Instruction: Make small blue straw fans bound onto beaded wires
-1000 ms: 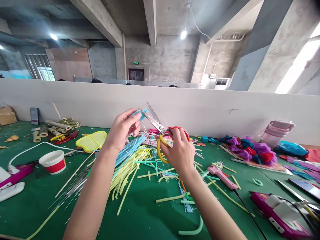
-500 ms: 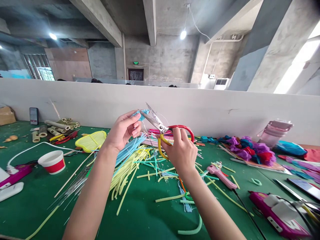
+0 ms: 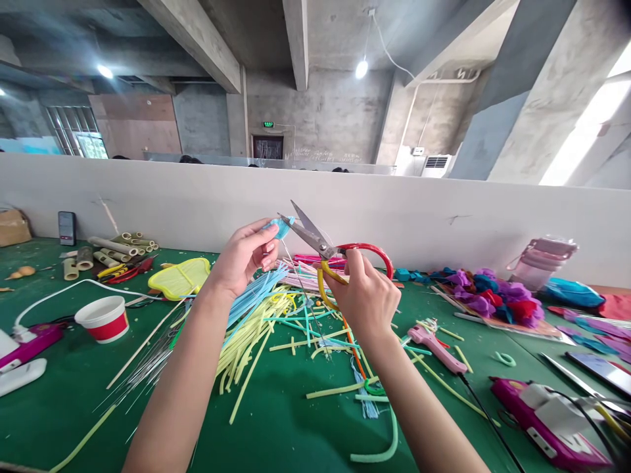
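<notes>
Between the fingertips of my left hand [image 3: 246,256] is a small blue piece of crinkled material [image 3: 282,227], with a thin wire or thread hanging below it. My right hand [image 3: 371,295] grips a pair of scissors [image 3: 323,248] with one red and one yellow handle loop. The scissor blades stand apart, their tips close to the right side of the blue piece; whether a blade touches it I cannot tell. Under my hands lie bundles of pale yellow strips [image 3: 254,332] and light blue strips [image 3: 256,295].
A white and red paper cup [image 3: 102,318], thin wires [image 3: 155,355] and a yellow mesh shape [image 3: 181,278] lie to the left. Rightward are a pink glue gun [image 3: 438,348], purple and red crumpled pieces [image 3: 497,295], a magenta power strip [image 3: 547,420] and a pink bottle [image 3: 542,263].
My right hand has moved slightly right with the scissors, drawing the blades back a little from the blue piece. My left hand stays almost in place, still holding it.
</notes>
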A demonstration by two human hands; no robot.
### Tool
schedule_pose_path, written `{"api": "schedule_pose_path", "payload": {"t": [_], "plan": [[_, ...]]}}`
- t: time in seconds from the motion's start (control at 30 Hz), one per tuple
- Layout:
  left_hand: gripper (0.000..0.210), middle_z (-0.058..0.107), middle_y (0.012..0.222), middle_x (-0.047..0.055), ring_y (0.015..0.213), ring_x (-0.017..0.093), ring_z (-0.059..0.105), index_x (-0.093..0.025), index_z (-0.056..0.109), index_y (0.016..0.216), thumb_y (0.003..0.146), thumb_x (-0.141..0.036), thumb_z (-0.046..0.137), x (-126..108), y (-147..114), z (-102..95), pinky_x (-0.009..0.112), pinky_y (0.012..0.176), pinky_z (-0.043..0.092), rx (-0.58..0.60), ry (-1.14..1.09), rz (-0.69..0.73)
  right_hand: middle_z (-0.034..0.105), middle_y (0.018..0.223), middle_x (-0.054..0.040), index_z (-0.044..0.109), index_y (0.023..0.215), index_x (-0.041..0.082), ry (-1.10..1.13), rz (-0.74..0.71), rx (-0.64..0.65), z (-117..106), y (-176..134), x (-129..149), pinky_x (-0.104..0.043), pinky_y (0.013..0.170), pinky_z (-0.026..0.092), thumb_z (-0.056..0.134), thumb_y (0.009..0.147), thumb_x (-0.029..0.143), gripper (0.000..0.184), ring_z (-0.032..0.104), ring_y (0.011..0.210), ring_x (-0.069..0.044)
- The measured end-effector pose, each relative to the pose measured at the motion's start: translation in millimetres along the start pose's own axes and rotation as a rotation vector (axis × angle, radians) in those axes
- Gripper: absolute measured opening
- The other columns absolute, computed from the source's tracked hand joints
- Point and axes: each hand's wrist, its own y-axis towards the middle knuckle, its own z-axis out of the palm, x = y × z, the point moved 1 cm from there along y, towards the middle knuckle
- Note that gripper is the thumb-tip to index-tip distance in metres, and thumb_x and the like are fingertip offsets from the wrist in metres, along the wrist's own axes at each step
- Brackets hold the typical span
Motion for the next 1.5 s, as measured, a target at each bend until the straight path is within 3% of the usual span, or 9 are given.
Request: {"api": "schedule_pose_path", "payload": {"t": [0.27, 0.47, 0.63, 0.8, 0.93, 1.2, 1.4, 1.5], "plan": [[0.027, 0.043, 0.063, -0.005, 0.045, 0.004, 0.040, -0.018, 0.050, 0.072, 0.084, -0.031, 0.071, 3.6, 1.0, -1.9, 0.017, 0.041, 0.030, 0.007, 0.093, -0.047, 0.071, 0.071, -0.0017, 0.063, 0.095, 0.020, 0.008, -0.045, 0.123, 3.6, -0.1, -15.3, -0.027, 0.048, 0.016, 0.050, 0.096, 0.059, 0.042, 0.059, 0.051, -0.013], [0.028, 0.042, 0.064, -0.005, 0.046, 0.004, 0.039, -0.018, 0.049, 0.073, 0.085, -0.032, 0.070, 11.7, 4.8, 0.8, 0.017, 0.043, 0.030, -0.022, 0.104, -0.002, 0.072, 0.078, -0.0040, 0.063, 0.104, 0.020, -0.072, -0.118, 0.324, -4.9, 21.9, -25.2, -0.027, 0.048, 0.012, 0.049, 0.097, 0.056, 0.039, 0.057, 0.051, -0.014], [0.027, 0.040, 0.064, -0.006, 0.046, 0.004, 0.039, -0.018, 0.049, 0.074, 0.086, -0.032, 0.069, 16.2, 7.9, -1.3, 0.018, 0.043, 0.031, -0.047, 0.077, 0.031, 0.069, 0.098, -0.0098, 0.065, 0.107, 0.018, -0.092, -0.241, 0.239, 1.4, 31.7, -30.5, -0.028, 0.050, 0.018, 0.047, 0.098, 0.056, 0.043, 0.061, 0.069, -0.017], [0.031, 0.040, 0.063, -0.006, 0.046, 0.004, 0.040, -0.018, 0.046, 0.072, 0.085, -0.032, 0.070, 19.1, 9.1, -2.7, 0.017, 0.043, 0.030, -0.038, 0.030, 0.017, 0.069, 0.082, -0.0087, 0.068, 0.105, 0.015, -0.056, -0.376, 0.227, 19.0, 40.3, -40.8, -0.030, 0.056, 0.027, 0.039, 0.100, 0.058, 0.052, 0.060, 0.069, -0.017], [0.033, 0.040, 0.062, -0.007, 0.045, 0.004, 0.040, -0.018, 0.045, 0.070, 0.084, -0.032, 0.071, 21.5, 10.7, -3.3, 0.018, 0.043, 0.032, -0.049, 0.025, 0.017, 0.070, 0.080, -0.0098, 0.068, 0.099, 0.014, -0.041, -0.465, 0.238, 22.6, 49.9, -44.9, -0.031, 0.061, 0.030, 0.037, 0.100, 0.055, 0.052, 0.062, 0.069, -0.018], [0.034, 0.039, 0.061, -0.007, 0.044, 0.005, 0.040, -0.019, 0.043, 0.069, 0.085, -0.034, 0.069, 28.2, 14.7, -6.5, 0.018, 0.042, 0.031, -0.066, 0.045, 0.033, 0.070, 0.075, -0.0090, 0.067, 0.093, 0.014, -0.090, -0.460, 0.335, 24.1, 53.3, -43.8, -0.030, 0.053, 0.020, 0.037, 0.098, 0.057, 0.053, 0.058, 0.057, -0.016], [0.029, 0.040, 0.062, -0.007, 0.044, 0.005, 0.040, -0.019, 0.047, 0.071, 0.083, -0.033, 0.070, 26.4, 14.0, -4.9, 0.019, 0.041, 0.030, -0.083, 0.037, 0.028, 0.069, 0.071, -0.0080, 0.067, 0.089, 0.015, -0.040, -0.487, 0.373, 24.0, 53.8, -41.4, -0.030, 0.052, 0.018, 0.035, 0.099, 0.047, 0.046, 0.055, 0.053, -0.014], [0.028, 0.040, 0.061, -0.006, 0.043, 0.006, 0.040, -0.019, 0.051, 0.071, 0.082, -0.034, 0.071, 22.6, 14.0, -8.3, 0.019, 0.041, 0.030, -0.110, 0.100, 0.025, 0.069, 0.071, -0.0081, 0.067, 0.090, 0.016, -0.020, -0.395, 0.337, 12.8, 58.2, -37.5, -0.029, 0.052, 0.020, 0.032, 0.100, 0.055, 0.052, 0.057, 0.055, -0.016]]}}
